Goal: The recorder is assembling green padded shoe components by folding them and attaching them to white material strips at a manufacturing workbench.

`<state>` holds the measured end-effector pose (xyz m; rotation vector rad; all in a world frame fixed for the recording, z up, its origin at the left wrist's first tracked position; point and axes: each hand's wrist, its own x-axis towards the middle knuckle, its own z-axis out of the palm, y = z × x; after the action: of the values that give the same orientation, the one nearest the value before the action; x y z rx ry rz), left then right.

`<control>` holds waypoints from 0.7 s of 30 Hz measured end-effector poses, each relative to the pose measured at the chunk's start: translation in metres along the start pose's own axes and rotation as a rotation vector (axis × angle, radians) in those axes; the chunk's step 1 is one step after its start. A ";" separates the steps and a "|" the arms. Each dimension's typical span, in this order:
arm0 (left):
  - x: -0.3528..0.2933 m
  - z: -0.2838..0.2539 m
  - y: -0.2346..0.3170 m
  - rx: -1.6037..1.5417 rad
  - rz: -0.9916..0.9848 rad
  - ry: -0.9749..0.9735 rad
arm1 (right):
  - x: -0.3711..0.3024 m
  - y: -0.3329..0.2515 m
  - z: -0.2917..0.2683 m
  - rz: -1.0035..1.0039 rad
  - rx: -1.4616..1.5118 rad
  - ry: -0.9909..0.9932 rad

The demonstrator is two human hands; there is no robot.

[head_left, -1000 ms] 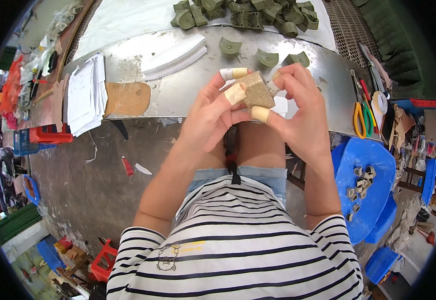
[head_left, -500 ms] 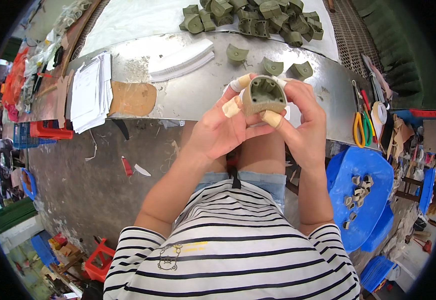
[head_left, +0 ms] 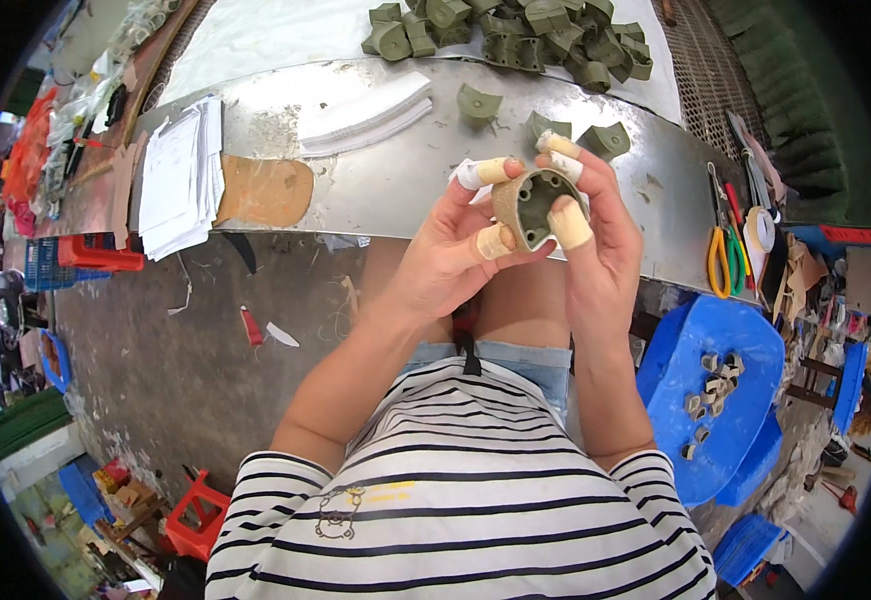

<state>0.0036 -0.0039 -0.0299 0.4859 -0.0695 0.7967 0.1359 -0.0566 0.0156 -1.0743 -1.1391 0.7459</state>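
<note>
A green, hollow block shoe heel with a beige outer cover is held up between both hands over the table's near edge. My left hand grips its left side, with taped fingers at the upper left and the thumb below. My right hand holds the right side, its taped thumb on the hollow face and fingers along the top. Three loose green heels stand just beyond: one heel, a second heel partly behind my fingers, and a third heel.
A pile of green heels lies on white cloth at the back. White strips, paper sheets and a tan insole-shaped piece are on the metal table. Scissors lie right, above a blue tub holding small beige-covered pieces.
The heel has been turned in my hands, its hollow face now tilted to the right. My right thumb has moved from its lower edge onto that face; the left thumb now presses its lower left.
</note>
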 end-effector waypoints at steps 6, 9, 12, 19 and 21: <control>-0.003 -0.004 -0.002 0.077 0.019 0.015 | -0.001 -0.001 0.012 0.001 0.075 0.018; -0.006 0.000 -0.004 0.039 0.050 0.032 | 0.001 0.000 0.008 0.043 0.131 -0.020; -0.005 -0.002 -0.004 0.028 0.062 0.065 | 0.000 0.005 0.009 0.081 0.353 -0.019; -0.006 -0.005 -0.005 0.028 0.043 0.052 | -0.001 0.003 -0.002 0.323 0.732 -0.029; -0.005 -0.004 -0.004 0.074 0.029 0.085 | 0.000 0.003 -0.002 0.281 0.592 -0.057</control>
<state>0.0026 -0.0077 -0.0361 0.5214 0.0321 0.8499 0.1384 -0.0559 0.0128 -0.7129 -0.7414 1.2489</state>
